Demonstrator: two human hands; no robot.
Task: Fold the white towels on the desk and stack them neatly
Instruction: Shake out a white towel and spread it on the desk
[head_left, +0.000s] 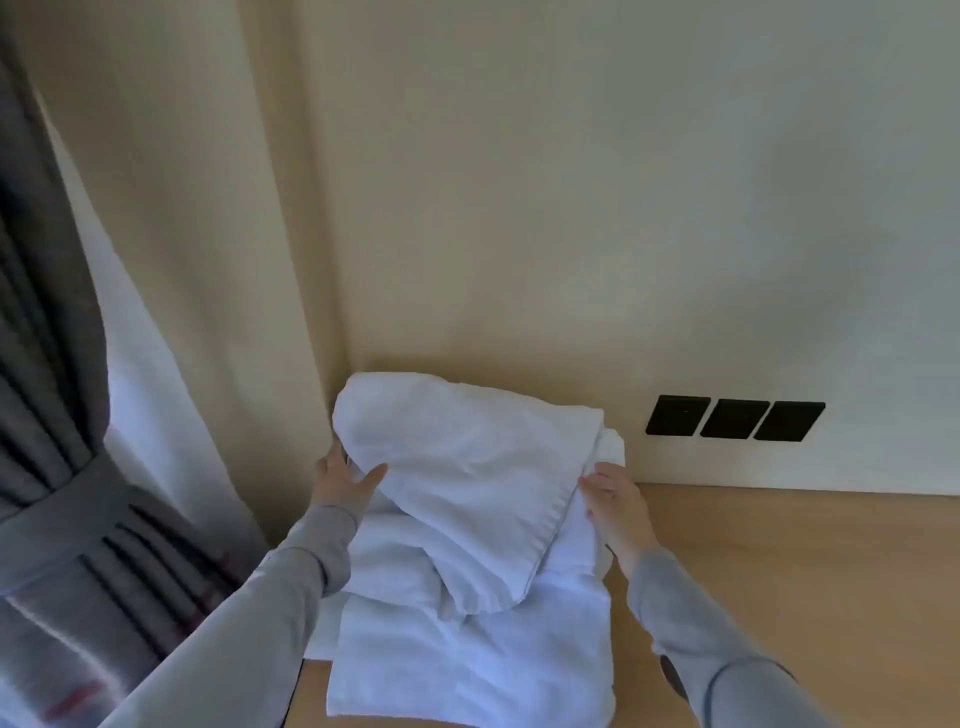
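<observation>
At frame centre, left hand (343, 480) and right hand (618, 501) grip the top towel (467, 467), unfolded; towels beneath (467, 670) look roughly folded.

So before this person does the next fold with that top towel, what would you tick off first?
1. Left hand grips the top towel at its left edge: ok.
2. Right hand has the towel's right edge: cannot tell, fingers touch it but the grip is hidden.
3. Top towel is flat and square: not ok, it is bunched and skewed.
4. Pile of towels underneath is tidy: not ok, layers are uneven.
5. Bare desk to the right offers room to spread: ok.
</observation>
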